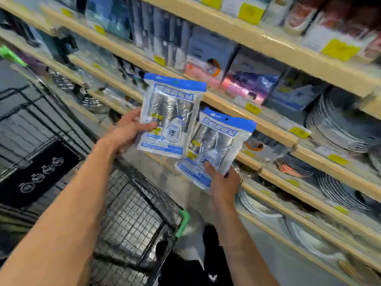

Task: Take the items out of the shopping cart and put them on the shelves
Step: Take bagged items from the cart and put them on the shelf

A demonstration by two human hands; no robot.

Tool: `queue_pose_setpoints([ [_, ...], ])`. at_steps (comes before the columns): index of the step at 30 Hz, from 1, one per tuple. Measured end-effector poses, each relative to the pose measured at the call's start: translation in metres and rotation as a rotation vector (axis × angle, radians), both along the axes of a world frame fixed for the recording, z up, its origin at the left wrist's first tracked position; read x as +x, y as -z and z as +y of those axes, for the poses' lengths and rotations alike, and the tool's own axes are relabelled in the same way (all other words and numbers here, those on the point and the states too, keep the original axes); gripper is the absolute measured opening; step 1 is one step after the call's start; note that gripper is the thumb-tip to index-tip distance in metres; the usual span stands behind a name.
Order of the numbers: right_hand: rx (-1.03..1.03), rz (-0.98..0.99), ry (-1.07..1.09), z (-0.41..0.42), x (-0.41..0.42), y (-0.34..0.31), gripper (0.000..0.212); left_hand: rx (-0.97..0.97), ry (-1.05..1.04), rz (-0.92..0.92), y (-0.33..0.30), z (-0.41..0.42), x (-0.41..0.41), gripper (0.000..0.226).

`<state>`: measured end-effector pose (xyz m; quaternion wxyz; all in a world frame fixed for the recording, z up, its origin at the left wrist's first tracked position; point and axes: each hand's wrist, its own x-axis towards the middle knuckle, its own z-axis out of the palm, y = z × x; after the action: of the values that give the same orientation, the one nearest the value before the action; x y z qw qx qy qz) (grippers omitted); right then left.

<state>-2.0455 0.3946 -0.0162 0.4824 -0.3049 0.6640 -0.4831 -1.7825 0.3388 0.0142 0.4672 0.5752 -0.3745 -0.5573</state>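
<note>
I hold two flat blue-and-white packets with silvery foil contents in front of the shelves. My left hand (129, 131) grips the upper packet (171, 114) by its left edge, thumb across the front. My right hand (223, 181) holds the lower packet (214, 147) from below, thumb on its face. The lower packet sits to the right, partly tucked behind the upper one. The black wire shopping cart (132, 219) with a green corner bumper stands below my left arm. The picture is motion-blurred.
Wooden shelves (268, 129) with yellow price tags run diagonally across the right. They carry boxed goods higher up, stacks of plates (342, 124) at the right and metal bowls (90, 100) at the left. A black cart panel (39, 172) lies at the left.
</note>
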Motion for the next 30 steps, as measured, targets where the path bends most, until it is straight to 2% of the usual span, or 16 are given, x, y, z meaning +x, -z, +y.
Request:
queue_pose_setpoints([
  [2, -0.01, -0.017, 0.123, -0.001, -0.041, -0.004, 0.024, -0.031, 0.135, -0.035, -0.012, -0.029, -0.049, 0.058],
  [4, -0.033, -0.066, 0.231, 0.002, -0.074, -0.003, 0.021, -0.086, 0.18, -0.058, -0.022, -0.046, -0.097, 0.049],
  [7, -0.069, -0.084, 0.317, 0.009, -0.112, -0.003, 0.016, -0.16, 0.166, -0.124, -0.029, -0.066, -0.155, 0.05],
  [10, -0.087, -0.061, 0.336, 0.008, -0.149, -0.003, 0.02, -0.168, 0.145, -0.077, -0.033, -0.085, -0.2, 0.058],
  [14, -0.099, -0.102, 0.381, 0.003, -0.184, 0.0, 0.022, -0.219, 0.178, -0.072, -0.043, -0.101, -0.241, 0.039],
  [17, -0.128, -0.143, 0.381, 0.0, -0.201, 0.004, 0.02, -0.192, 0.205, -0.002, -0.053, -0.117, -0.265, 0.033],
  [20, -0.168, -0.152, 0.346, -0.002, -0.21, 0.004, 0.023, -0.18, 0.177, 0.046, -0.064, -0.135, -0.287, 0.014],
  [21, -0.179, -0.169, 0.339, -0.003, -0.212, 0.004, 0.025, -0.173, 0.165, 0.071, -0.066, -0.142, -0.296, 0.015],
  [24, -0.196, -0.227, 0.352, -0.005, -0.218, 0.01, 0.028, -0.154, 0.161, 0.006, -0.068, -0.16, -0.313, 0.037],
  [26, -0.197, -0.241, 0.373, -0.007, -0.221, 0.018, 0.029, -0.164, 0.122, -0.053, -0.061, -0.17, -0.319, 0.029],
  [30, -0.193, -0.267, 0.355, -0.012, -0.222, 0.026, 0.022, -0.264, 0.082, -0.221, -0.047, -0.181, -0.327, 0.031],
])
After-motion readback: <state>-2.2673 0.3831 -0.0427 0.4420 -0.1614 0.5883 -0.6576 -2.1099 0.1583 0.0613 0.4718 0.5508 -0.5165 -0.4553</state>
